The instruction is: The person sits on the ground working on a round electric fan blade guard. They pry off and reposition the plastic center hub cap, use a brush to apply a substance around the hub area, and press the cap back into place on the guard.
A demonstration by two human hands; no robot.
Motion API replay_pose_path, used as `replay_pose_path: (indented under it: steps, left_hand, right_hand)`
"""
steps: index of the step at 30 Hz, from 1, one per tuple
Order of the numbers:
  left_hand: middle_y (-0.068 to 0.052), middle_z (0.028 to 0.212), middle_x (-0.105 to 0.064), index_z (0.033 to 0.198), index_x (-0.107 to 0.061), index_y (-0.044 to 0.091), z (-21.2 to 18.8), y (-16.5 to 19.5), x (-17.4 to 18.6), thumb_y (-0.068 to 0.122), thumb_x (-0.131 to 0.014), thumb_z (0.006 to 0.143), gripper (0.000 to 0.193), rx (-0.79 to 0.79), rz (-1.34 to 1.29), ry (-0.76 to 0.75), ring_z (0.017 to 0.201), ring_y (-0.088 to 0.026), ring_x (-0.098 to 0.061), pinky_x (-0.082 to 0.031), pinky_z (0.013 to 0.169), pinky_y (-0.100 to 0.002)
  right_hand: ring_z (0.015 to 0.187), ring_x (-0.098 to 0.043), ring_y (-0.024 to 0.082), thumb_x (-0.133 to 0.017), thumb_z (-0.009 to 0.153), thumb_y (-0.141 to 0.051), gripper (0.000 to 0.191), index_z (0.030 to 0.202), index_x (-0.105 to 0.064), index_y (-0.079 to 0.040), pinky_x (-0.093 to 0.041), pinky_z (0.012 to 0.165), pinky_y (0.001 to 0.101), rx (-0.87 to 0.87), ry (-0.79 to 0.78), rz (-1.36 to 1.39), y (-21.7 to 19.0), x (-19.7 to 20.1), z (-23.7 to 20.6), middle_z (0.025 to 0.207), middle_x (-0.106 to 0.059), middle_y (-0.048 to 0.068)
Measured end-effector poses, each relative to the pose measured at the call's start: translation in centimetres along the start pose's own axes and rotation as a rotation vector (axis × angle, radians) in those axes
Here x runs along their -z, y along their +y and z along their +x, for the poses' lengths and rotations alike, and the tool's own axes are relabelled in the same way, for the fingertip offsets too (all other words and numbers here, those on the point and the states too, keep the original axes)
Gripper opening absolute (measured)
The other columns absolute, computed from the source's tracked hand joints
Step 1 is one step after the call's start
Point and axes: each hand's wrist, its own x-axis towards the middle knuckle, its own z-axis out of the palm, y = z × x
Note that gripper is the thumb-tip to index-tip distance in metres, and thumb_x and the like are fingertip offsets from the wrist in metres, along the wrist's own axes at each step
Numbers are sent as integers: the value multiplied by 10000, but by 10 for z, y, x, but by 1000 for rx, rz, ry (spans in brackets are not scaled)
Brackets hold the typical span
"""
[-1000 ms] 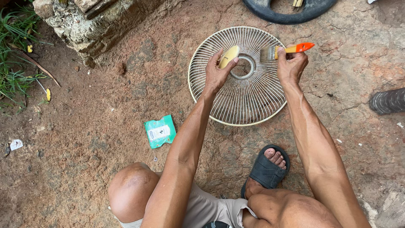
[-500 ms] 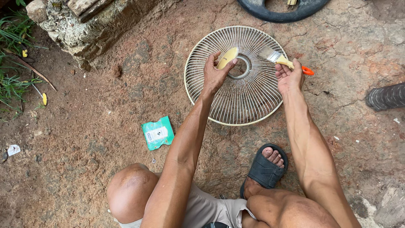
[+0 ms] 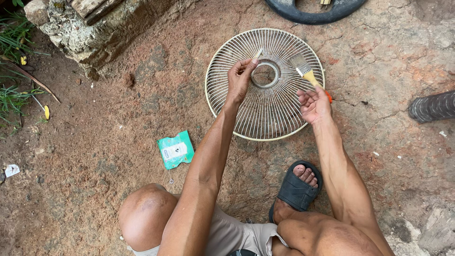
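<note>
A round wire fan guard (image 3: 265, 90) lies on the ground at upper centre. The left hand (image 3: 239, 78) pinches its centre ring; the right hand (image 3: 313, 103) loosely holds a paintbrush (image 3: 305, 71). Steady, light strokes along the wires would suit.

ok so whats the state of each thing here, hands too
fan guard: flat on the ground, held at its centre ring
left hand: gripping the guard's centre ring
right hand: holding a paintbrush
paintbrush: bristles over the guard's wires
green packet: lying on the ground, apart
</note>
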Motion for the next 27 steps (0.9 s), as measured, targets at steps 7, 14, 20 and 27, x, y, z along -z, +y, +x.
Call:
replay_pose_path:
  steps: [7,14,20,27]
  left_hand:
    - [-179,985,-742,953,-744,67,4,-7,2,641,-706,786,599,83,-162,-35,896,-276,-711,-619,671,-421]
    - [-202,980,-730,1124,-693,-12,-2,3,3,665,-645,794,755,145,-249,-90,880,-267,-740,-660,645,-371]
    - [-210,985,-725,1112,-690,-39,0,1,2,659,-639,816,759,162,-250,-121,909,-268,-738,-669,678,-382]
    - [-189,972,-745,1061,-739,-2,2,-2,2,614,-693,793,673,155,-181,-141,934,-278,-702,-626,726,-409]
  right_hand:
    - [569,-651,126,-600,1007,-186,125,938,-638,-89,-449,392,200,87,-110,-251,12,-13,-12,814,-736,124]
    - [608,-646,104,-611,986,-80,83,1031,-674,-53,-433,403,176,399,-292,-526,0,-58,-11,878,-738,104]
    - [712,-668,81,-666,977,-120,200,1163,-704,-58,-526,566,202,736,-364,-866,-1,-95,-13,923,-747,80]
    - [587,-568,60,-640,992,-392,555,1421,-544,-52,-511,520,226,754,-409,-968,-5,-119,-19,882,-724,27]
